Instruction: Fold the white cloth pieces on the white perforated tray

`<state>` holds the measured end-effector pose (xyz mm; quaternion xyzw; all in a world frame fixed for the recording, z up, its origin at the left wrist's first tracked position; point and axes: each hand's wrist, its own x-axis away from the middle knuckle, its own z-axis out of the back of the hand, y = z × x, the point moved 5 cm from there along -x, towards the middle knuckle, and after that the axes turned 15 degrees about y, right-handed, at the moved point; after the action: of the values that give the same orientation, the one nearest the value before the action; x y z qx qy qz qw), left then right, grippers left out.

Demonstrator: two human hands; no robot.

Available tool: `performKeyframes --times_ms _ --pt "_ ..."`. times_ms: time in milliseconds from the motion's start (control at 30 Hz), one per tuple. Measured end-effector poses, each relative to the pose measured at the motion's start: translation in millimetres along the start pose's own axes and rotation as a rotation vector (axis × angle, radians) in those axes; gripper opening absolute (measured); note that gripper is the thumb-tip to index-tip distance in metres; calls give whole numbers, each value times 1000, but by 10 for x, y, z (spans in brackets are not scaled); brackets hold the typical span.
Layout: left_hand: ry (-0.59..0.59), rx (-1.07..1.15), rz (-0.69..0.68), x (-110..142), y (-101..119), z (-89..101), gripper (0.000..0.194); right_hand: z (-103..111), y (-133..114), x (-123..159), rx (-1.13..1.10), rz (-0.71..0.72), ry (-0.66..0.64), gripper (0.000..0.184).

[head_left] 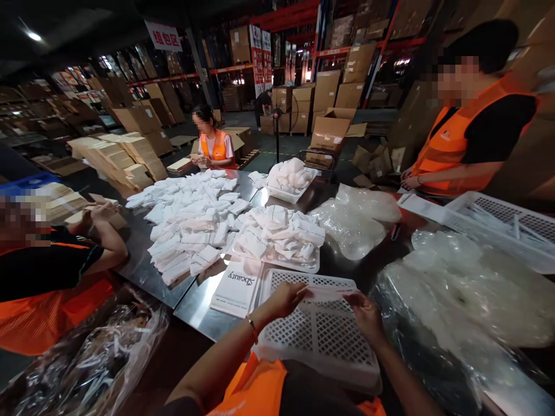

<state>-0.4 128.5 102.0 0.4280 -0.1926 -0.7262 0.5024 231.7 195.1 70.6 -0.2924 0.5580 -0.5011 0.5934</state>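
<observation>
Packet: thin clear flat packet (pixel 328 294), held over the white perforated tray (pixel 321 341), at 12 o'clock from the wearer's chest.
Head view, left hand: left hand (pixel 284 299) pinches the packet's left end, fingers closed on it.
Head view, right hand: right hand (pixel 366 315) pinches the right end, fingers closed on it.
Long axis: runs 9 to 3 o'clock, hand to hand; both hands equally near, one at each end.
Tray contents: none visible under the packet.
At 11 o'clock: white printed bag (pixel 237 285), flat on the steel table (pixel 199 306), touching the tray's left edge.
At 12 o'clock, farther: second tray (pixel 299 267) heaped with white folded packets (pixel 277 234).
At 2 o'clock: heap of clear plastic bags (pixel 468 294).
At 9 o'clock: a co-worker's arm (pixel 104 242) resting on the table.
</observation>
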Motion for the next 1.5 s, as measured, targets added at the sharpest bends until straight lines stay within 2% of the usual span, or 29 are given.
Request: performKeyframes --times_ms 67,133,267,300,333,400,500,567,600,667,733,800,967,1067,1167,1333,1500 --pt "-93 -27 -87 110 -60 -106 32 34 44 12 25 92 -82 37" --pt "-167 -24 -172 237 -116 -218 31 45 102 74 81 250 -207 34" --pt "-240 -5 -205 423 -205 -368 41 -33 256 432 301 867 -562 44" --pt "-235 2 -197 441 -212 -376 40 -46 307 528 313 973 -633 46" --pt "-228 13 -190 453 -213 -374 37 -51 349 595 293 1010 -678 46" --pt "-216 45 -176 464 -210 -355 31 -56 405 640 238 929 -692 41" --pt "-151 98 -97 481 -257 -304 31 -56 494 536 209 515 -570 38" --pt "-35 113 8 504 -338 -258 39 -44 550 460 168 243 -469 49" --pt "31 122 58 522 -379 -237 46 -40 558 433 146 165 -427 55" --pt "130 152 119 564 -432 -217 55 -45 515 401 128 165 -377 57" --pt "180 187 143 597 -446 -228 59 -74 421 413 125 282 -390 46" --pt "215 210 180 608 -454 -261 60 -99 346 441 122 327 -377 46" --pt "412 209 440 572 -577 -397 66 -134 310 498 263 79 -111 64" --pt "511 183 557 537 -655 -495 60 -178 287 513 353 6 22 65" --pt "586 167 643 524 -721 -550 56 -220 282 487 401 -17 79 63" --pt "649 132 660 536 -743 -548 55 -254 303 435 439 -10 74 65" --pt "613 85 621 538 -694 -534 48 -280 330 431 515 54 53 66"
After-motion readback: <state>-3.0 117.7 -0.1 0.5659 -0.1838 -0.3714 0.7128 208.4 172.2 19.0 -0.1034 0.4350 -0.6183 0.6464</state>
